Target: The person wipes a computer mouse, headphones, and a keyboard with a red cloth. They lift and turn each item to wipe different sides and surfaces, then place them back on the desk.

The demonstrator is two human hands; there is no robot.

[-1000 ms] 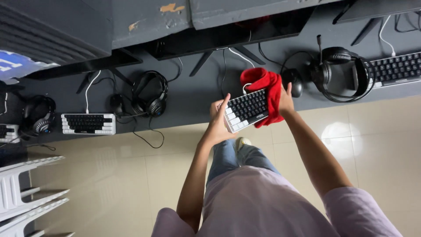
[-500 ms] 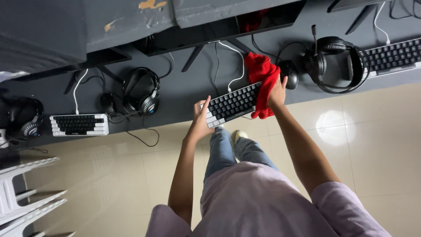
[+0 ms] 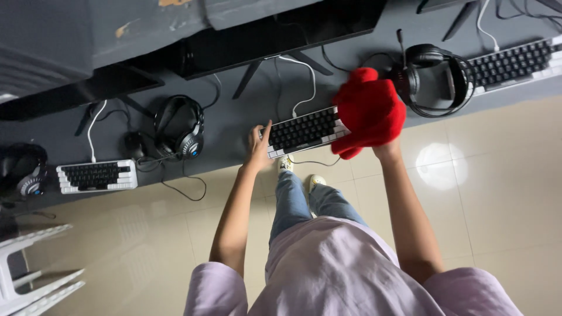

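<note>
Your left hand [image 3: 258, 151] rests on the left end of the small black-and-white keyboard [image 3: 304, 131], fingers spread loose with one fingertip raised past its far corner, not clenched on anything. Your right hand [image 3: 383, 143] is almost wholly covered by the red cloth [image 3: 369, 111]; it is bunched up around that cloth, which sits over the keyboard's right end and hides the last keys. The keyboard lies slightly tilted at the near edge of the dark grey desk [image 3: 234, 126], directly in front of you, and a white cable [image 3: 305, 88] runs from its far side toward the black monitor stand [image 3: 275, 55]. Just right of the cloth, a black headset [image 3: 433, 79] lies on the desk, and beyond it another keyboard [image 3: 518, 61] reaches the right edge of view. To the left sit a second headset [image 3: 181, 129], a dark mouse [image 3: 133, 143] and a matching small keyboard [image 3: 96, 175]. A white plastic stool [image 3: 32, 275] stands on the pale tiled floor [image 3: 497, 199], near left.
</note>
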